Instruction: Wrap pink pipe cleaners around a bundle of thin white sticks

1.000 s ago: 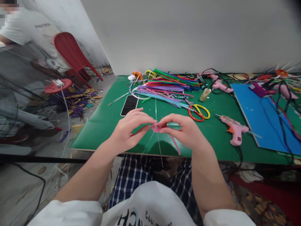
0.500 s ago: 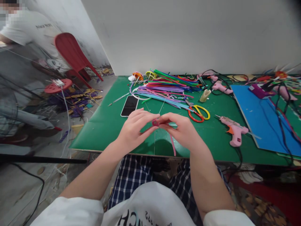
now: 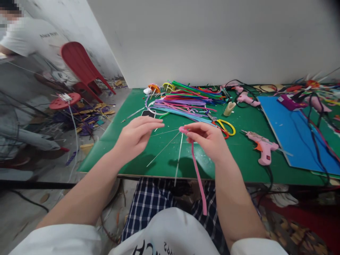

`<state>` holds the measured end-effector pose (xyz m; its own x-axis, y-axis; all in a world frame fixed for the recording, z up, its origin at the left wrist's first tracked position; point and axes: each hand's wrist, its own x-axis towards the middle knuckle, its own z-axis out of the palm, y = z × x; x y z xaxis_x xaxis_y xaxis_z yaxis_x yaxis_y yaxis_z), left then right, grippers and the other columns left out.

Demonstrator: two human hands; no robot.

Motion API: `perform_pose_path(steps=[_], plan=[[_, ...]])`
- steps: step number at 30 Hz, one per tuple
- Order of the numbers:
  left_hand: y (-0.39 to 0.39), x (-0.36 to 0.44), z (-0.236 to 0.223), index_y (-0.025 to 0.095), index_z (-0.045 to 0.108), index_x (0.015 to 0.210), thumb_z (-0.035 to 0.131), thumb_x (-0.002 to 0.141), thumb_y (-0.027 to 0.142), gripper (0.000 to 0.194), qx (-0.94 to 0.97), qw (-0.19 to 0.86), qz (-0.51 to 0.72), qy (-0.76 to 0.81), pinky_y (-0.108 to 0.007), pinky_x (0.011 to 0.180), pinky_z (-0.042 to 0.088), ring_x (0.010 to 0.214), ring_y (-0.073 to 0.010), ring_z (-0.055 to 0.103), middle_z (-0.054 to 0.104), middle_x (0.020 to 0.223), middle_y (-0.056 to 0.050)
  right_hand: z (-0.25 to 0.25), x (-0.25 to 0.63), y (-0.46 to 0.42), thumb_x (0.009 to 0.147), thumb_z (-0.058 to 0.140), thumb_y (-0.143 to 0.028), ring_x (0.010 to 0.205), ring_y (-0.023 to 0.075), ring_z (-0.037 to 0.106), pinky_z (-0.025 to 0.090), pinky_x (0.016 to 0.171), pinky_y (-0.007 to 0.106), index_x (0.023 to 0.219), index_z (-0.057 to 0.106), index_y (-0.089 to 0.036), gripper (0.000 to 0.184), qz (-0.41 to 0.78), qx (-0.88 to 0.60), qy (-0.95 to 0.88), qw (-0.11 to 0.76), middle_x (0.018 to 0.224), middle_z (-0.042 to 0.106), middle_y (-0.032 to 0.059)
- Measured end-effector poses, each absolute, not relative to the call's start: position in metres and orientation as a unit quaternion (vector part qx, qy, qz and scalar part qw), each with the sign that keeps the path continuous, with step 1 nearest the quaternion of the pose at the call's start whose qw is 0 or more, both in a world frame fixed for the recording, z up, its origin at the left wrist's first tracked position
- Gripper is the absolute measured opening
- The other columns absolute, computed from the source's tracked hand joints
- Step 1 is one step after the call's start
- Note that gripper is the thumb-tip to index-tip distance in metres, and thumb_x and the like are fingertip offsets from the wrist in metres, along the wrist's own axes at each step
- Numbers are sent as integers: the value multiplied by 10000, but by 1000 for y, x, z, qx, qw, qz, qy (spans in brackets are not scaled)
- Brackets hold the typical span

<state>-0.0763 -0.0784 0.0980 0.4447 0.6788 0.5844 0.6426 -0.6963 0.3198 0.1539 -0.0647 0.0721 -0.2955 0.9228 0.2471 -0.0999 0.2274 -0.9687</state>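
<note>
My right hand [image 3: 209, 141] pinches a pink pipe cleaner [image 3: 198, 173] at its coiled top, above the green table [image 3: 127, 141]. The long pink tail hangs down toward my lap. Several thin grey wires [image 3: 164, 147] fan out from the coil toward the left and down. My left hand [image 3: 136, 136] hovers just left of the coil with fingers apart, holding nothing, its fingertips near the wire ends.
A heap of coloured pipe cleaners [image 3: 186, 99] lies at the back, with a phone [image 3: 148, 113] partly behind my left hand. Yellow-and-red scissors [image 3: 225, 127], a pink glue gun [image 3: 261, 145], a blue mat [image 3: 297, 131] and cables lie right. A person sits far left by a red chair [image 3: 79, 67].
My left hand has let go of the coil and moved left, fingers spreading. The pink tail has uncoiled and now hangs much longer. The wires now point left and down.
</note>
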Motion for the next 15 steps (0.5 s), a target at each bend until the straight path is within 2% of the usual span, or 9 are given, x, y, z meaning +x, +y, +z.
perform_pose_path(steps=[3, 4, 7, 9, 15], plan=[[-67, -97, 95, 224, 637, 980, 504, 818, 176, 215, 802, 66, 396, 442, -409, 914, 435, 988, -196, 577, 651, 1032, -40, 65, 162, -54, 724, 636, -259, 610, 83, 591, 527, 629, 262, 942, 654, -207, 225, 553, -360, -542, 521, 904, 684, 22], [-62, -104, 92, 227, 641, 960, 516, 819, 196, 191, 778, 117, 417, 454, -416, 916, 438, 984, -197, 583, 652, 1032, -35, 62, 165, -50, 712, 648, -263, 603, 80, 588, 526, 627, 262, 935, 659, -204, 231, 569, -364, -514, 529, 907, 681, 25], [-48, -118, 80, 258, 604, 1014, 492, 843, 228, 206, 679, 367, 494, 400, -460, 912, 449, 1009, -201, 584, 656, 1040, -15, 52, 171, -41, 684, 674, -260, 571, 57, 566, 510, 581, 221, 885, 676, -190, 213, 627, -355, -441, 535, 871, 674, 25], [-42, -118, 73, 231, 626, 975, 539, 815, 214, 183, 643, 447, 482, 394, -460, 946, 425, 1023, -202, 580, 660, 1038, -26, 46, 172, -36, 669, 686, -257, 558, 47, 553, 497, 549, 197, 853, 682, -178, 200, 658, -347, -415, 524, 839, 670, 26], [-27, -92, 76, 211, 658, 917, 573, 775, 144, 178, 600, 494, 517, 359, -416, 958, 417, 967, -177, 607, 683, 962, -18, 38, 166, -31, 650, 704, -219, 540, 28, 542, 481, 525, 159, 856, 685, -157, 217, 719, -338, -396, 461, 855, 668, 40]])
